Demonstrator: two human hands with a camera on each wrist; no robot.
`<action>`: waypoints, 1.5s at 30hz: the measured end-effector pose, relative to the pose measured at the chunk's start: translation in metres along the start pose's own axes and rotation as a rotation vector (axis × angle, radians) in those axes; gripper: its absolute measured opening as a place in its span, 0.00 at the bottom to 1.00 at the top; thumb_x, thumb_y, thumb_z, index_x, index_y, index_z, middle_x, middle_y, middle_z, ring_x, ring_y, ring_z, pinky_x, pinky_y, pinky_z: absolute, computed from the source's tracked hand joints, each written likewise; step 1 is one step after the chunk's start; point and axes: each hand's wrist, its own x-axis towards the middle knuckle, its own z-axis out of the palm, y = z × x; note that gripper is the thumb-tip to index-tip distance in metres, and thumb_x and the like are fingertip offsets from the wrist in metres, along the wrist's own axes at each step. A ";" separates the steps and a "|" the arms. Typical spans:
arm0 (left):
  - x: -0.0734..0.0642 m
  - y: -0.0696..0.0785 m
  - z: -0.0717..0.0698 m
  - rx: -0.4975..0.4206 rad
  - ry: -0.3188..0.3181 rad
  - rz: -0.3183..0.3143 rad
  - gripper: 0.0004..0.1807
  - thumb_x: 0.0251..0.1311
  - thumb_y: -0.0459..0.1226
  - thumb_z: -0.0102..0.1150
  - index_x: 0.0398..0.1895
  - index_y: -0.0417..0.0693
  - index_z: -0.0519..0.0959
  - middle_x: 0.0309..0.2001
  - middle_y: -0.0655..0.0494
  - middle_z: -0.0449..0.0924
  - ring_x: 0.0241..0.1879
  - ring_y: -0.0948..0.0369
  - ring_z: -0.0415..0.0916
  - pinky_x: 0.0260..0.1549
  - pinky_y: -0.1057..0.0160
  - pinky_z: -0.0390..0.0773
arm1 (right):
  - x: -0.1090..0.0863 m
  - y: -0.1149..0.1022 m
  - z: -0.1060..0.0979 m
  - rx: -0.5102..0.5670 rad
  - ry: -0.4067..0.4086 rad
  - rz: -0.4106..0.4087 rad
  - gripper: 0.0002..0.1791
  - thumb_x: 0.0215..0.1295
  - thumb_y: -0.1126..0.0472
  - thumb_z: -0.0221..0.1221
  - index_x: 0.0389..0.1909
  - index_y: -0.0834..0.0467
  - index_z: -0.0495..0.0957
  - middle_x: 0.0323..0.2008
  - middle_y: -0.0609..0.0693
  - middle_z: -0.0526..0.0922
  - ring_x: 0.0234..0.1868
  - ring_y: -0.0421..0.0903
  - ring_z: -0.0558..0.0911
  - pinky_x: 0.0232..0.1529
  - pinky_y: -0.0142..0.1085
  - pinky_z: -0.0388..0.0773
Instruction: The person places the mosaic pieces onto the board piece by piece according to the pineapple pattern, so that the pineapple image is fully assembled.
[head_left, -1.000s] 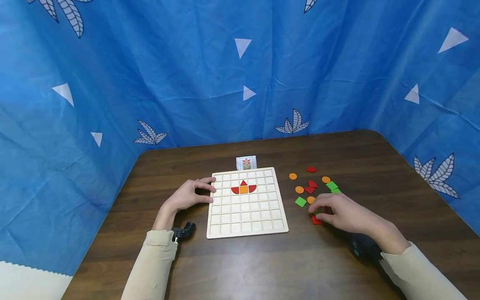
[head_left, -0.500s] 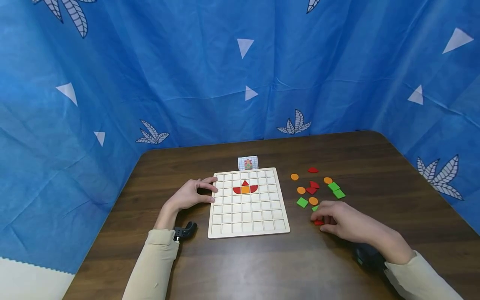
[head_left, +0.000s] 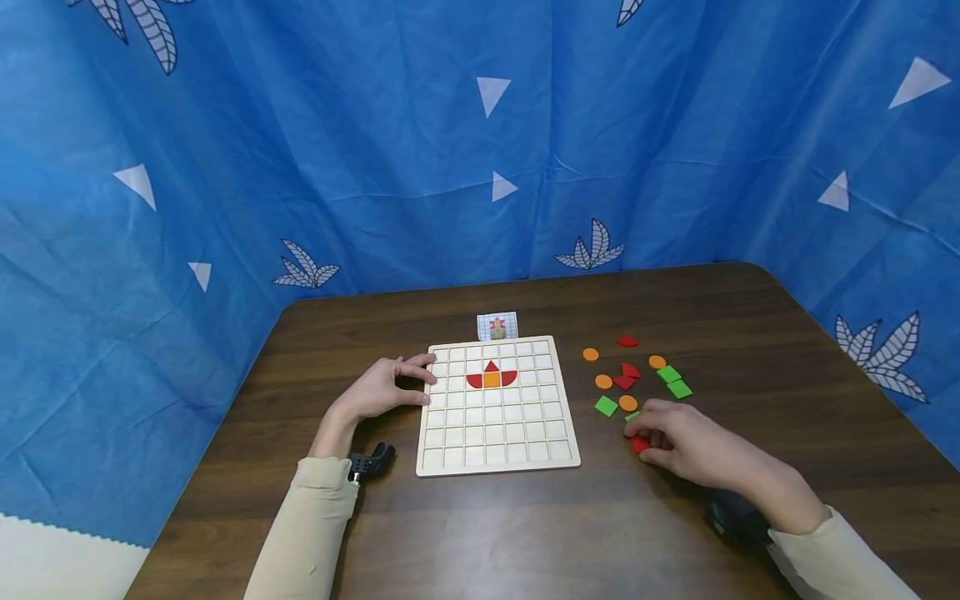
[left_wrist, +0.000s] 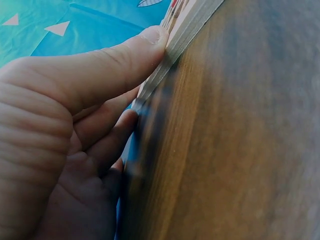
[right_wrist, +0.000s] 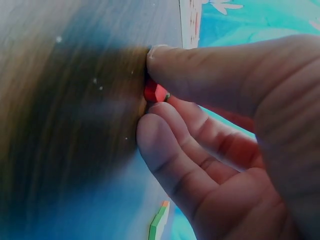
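My left hand (head_left: 378, 389) rests its fingertips and thumb against the left edge of the pale wooden grid board (head_left: 495, 435). The left wrist view shows that thumb on the edge of the board (left_wrist: 181, 46). On the grid lie an orange square tile (head_left: 491, 380), a red triangle tile (head_left: 491, 367) above it and a red rounded tile on each side. Right of the board, my right hand (head_left: 697, 446) pinches a small red tile (head_left: 640, 444) low at the tabletop. In the right wrist view the red tile (right_wrist: 155, 91) shows between thumb and fingers; its outline is partly hidden.
Loose orange discs (head_left: 603, 382), red tiles (head_left: 627, 341) and green square tiles (head_left: 606, 406) lie scattered beyond my right hand. A pattern card (head_left: 497, 326) touches the board's far edge. Behind the brown table (head_left: 465, 533) hangs a blue curtain (head_left: 420, 167).
My right hand has drawn slightly back toward me, from beside a green tile onto the red one, which has turned a little. Two green tiles show more fully. The left hand stays at the board.
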 end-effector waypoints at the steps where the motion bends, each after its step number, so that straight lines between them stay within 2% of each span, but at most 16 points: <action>1: 0.000 0.000 0.000 -0.003 0.001 0.000 0.14 0.56 0.40 0.77 0.46 0.56 0.90 0.73 0.53 0.72 0.80 0.52 0.56 0.80 0.40 0.38 | 0.000 0.000 0.000 0.003 -0.003 0.000 0.16 0.58 0.61 0.74 0.48 0.53 0.86 0.38 0.39 0.78 0.32 0.32 0.72 0.31 0.28 0.75; 5: 0.000 0.000 0.000 -0.008 0.005 0.001 0.15 0.55 0.40 0.78 0.47 0.55 0.90 0.73 0.53 0.73 0.80 0.52 0.56 0.81 0.41 0.38 | 0.001 -0.003 -0.001 0.001 -0.022 -0.014 0.15 0.59 0.61 0.74 0.47 0.51 0.86 0.42 0.40 0.80 0.35 0.32 0.73 0.34 0.28 0.77; 14: -0.001 -0.001 -0.002 -0.021 0.021 -0.001 0.15 0.54 0.40 0.78 0.47 0.56 0.90 0.73 0.54 0.73 0.80 0.53 0.57 0.81 0.42 0.38 | 0.004 -0.010 0.000 -0.001 -0.028 -0.045 0.12 0.58 0.64 0.73 0.43 0.51 0.86 0.39 0.40 0.80 0.32 0.32 0.72 0.31 0.27 0.75; 20: -0.003 -0.002 -0.001 -0.014 0.022 -0.009 0.15 0.54 0.40 0.78 0.46 0.55 0.90 0.73 0.54 0.73 0.80 0.52 0.56 0.81 0.41 0.38 | 0.010 -0.015 0.003 -0.007 -0.039 -0.047 0.15 0.56 0.66 0.73 0.44 0.51 0.86 0.39 0.40 0.81 0.34 0.35 0.73 0.31 0.28 0.74; 25: -0.004 -0.001 0.000 -0.015 0.024 -0.014 0.14 0.55 0.40 0.78 0.46 0.57 0.90 0.73 0.55 0.73 0.80 0.53 0.56 0.81 0.41 0.38 | 0.018 -0.020 0.004 -0.021 -0.008 -0.090 0.18 0.55 0.69 0.71 0.47 0.52 0.85 0.38 0.40 0.80 0.35 0.37 0.73 0.31 0.28 0.73; 30: -0.003 -0.001 0.000 0.000 0.022 0.004 0.14 0.55 0.40 0.78 0.46 0.57 0.90 0.72 0.55 0.73 0.80 0.54 0.58 0.81 0.42 0.40 | 0.033 -0.024 0.005 -0.009 -0.013 -0.090 0.19 0.55 0.69 0.70 0.48 0.53 0.85 0.39 0.40 0.79 0.35 0.36 0.74 0.32 0.28 0.75; 38: -0.001 0.001 0.001 0.020 0.013 0.029 0.14 0.56 0.39 0.77 0.47 0.57 0.90 0.73 0.55 0.73 0.79 0.56 0.58 0.81 0.45 0.40 | 0.064 -0.033 0.009 0.065 -0.065 -0.065 0.15 0.55 0.67 0.70 0.42 0.49 0.84 0.38 0.40 0.78 0.35 0.38 0.76 0.36 0.29 0.79; 45: -0.002 0.002 0.001 0.016 0.009 0.023 0.14 0.56 0.37 0.76 0.47 0.57 0.90 0.73 0.55 0.73 0.80 0.56 0.58 0.82 0.46 0.40 | 0.097 -0.049 0.012 0.126 -0.029 -0.092 0.16 0.55 0.66 0.73 0.45 0.52 0.86 0.41 0.42 0.82 0.37 0.40 0.79 0.39 0.33 0.83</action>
